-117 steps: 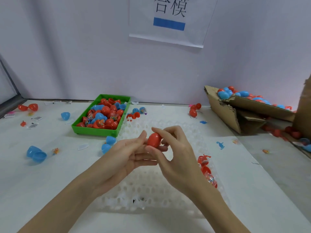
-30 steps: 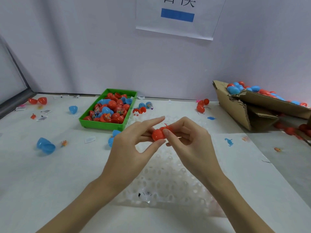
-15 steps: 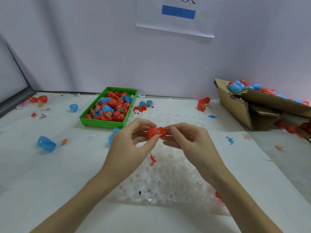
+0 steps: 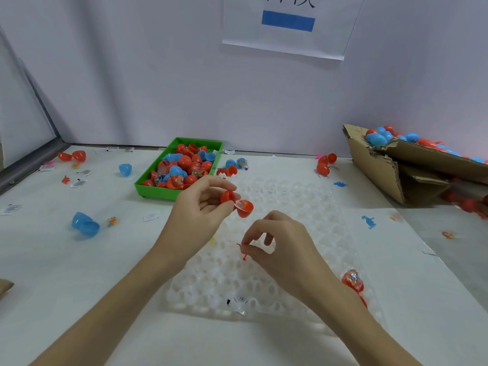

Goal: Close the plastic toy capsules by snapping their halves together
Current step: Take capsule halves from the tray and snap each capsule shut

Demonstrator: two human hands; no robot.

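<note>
Two red halves (image 4: 237,203) of one open capsule sit in the left hand (image 4: 196,211), pinched between thumb and fingers above the white tray (image 4: 290,196); halves apart at the mouth, a clear wrapper with coloured bits showing in the right-hand one. Right hand (image 4: 280,244) is lower, over the tray, thumb and forefinger pinching a small red figure (image 4: 242,251); other fingers curled. Green bin (image 4: 158,190) behind the left hand, full of red and blue capsules, mostly open. Torn carton (image 4: 375,165) at far right holds more red and blue ones, closed as far as I can see. Open blue capsule (image 4: 85,225) lies on the table (image 4: 52,260) at left, a red open one (image 4: 71,156) at the far left corner. Another red half with wrapper (image 4: 352,280) sits on the tray by the right forearm. Blue dinosaur figure (image 4: 369,221) on the table right of the tray. Wall sign (image 4: 287,25): blue bar under black characters, cut off at the top edge, unreadable. Small barcode slips (image 4: 79,178) at left, too small to read.
</note>
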